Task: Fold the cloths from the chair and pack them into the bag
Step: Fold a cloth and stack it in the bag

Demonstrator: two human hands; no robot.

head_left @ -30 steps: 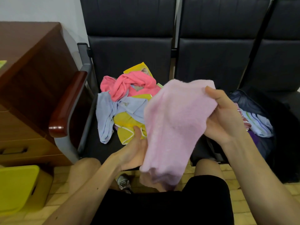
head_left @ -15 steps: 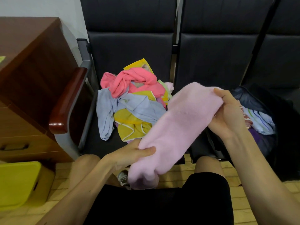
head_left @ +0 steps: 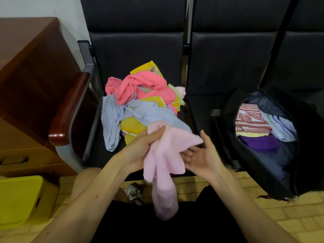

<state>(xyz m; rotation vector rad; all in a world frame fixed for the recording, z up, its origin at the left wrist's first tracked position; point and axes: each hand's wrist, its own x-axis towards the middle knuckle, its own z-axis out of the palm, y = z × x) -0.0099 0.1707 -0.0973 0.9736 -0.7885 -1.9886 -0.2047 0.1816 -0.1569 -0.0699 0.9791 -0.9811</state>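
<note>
1. A row of black padded chairs point(head_left: 136, 55) stands against a pale wall, on a tan tiled floor point(head_left: 263, 216). The person sits facing them in black shorts.
2. The left hand point(head_left: 140, 146) grips a pale pink cloth point(head_left: 164, 165). Its fingers are curled round a bunched upper part, and the thumb presses on top.
3. The pink cloth hangs down from that grip between the knees, and its lower end is loosely doubled over the lap.
4. The right hand point(head_left: 205, 158) is spread wide, palm up, and grips nothing. Its blurred fingers are at the cloth's right edge, and I cannot tell whether they touch it.
5. Just behind the hands, a loose pile lies on the left chair's seat. It holds a coral cloth point(head_left: 143, 85) on top, a light blue cloth point(head_left: 114, 120) trailing to the left and a yellow cloth point(head_left: 133, 125) beneath.
6. On the next seat to the right, a black bag point(head_left: 249, 169) lies unzipped.
7. Inside it are folded pieces: a red-and-white patterned cloth point(head_left: 250, 118), a purple cloth point(head_left: 263, 142) and a pale striped cloth point(head_left: 280, 127).
8. To the left are a glossy wooden armrest point(head_left: 68, 109), a brown wooden desk point(head_left: 35, 76) and a yellow stool point(head_left: 21, 199) on the floor.
</note>
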